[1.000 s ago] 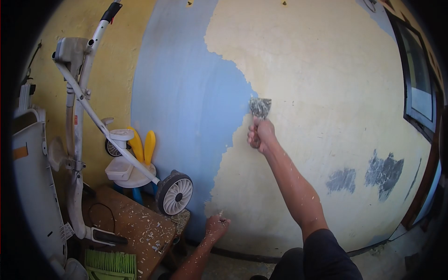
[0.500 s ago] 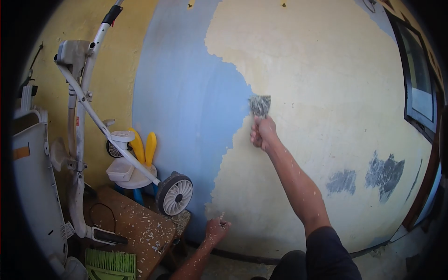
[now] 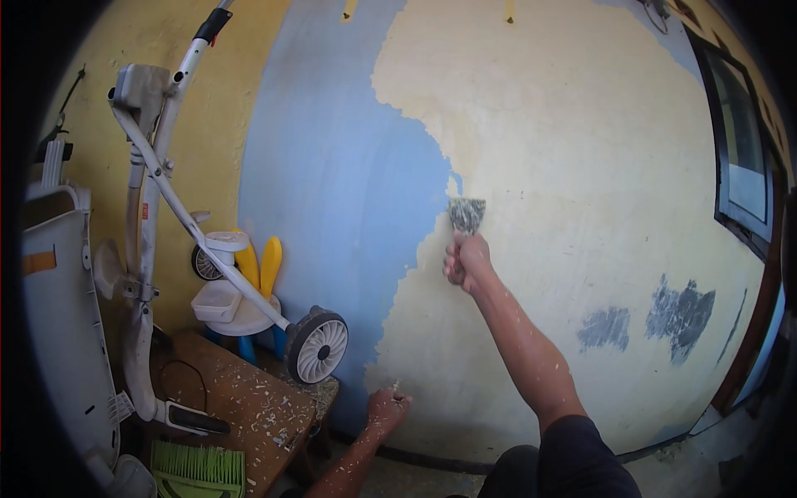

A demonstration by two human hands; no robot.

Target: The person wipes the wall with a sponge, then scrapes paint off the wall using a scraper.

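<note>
My right hand [image 3: 469, 259] is closed round the handle of a paint scraper [image 3: 467, 214], whose broad blade is smeared with pale residue. That blade points up and lies at the wall, just right of the ragged edge of the blue paint [image 3: 349, 174]. Beyond the edge spreads the cream wall surface [image 3: 573, 166]. A thin blue strip with a pale patch beside it shows just above the blade. Lower down, my left hand [image 3: 388, 409] is closed near the wall, a small pale bit poking up from its fingers; what it holds is unclear. Flecks dot both forearms.
A wooden table [image 3: 224, 390] strewn with paint flakes stands at lower left, near a green brush [image 3: 198, 471]. A white wheeled frame [image 3: 149, 191] leans in front of a small stool [image 3: 249, 317] bearing a white container [image 3: 217, 300]. An open window [image 3: 741, 141] is at right.
My right hand and the scraper have moved down along the blue edge. A narrow blue strip beside a bare patch now shows above the blade. The view has shifted slightly; my left hand stays put.
</note>
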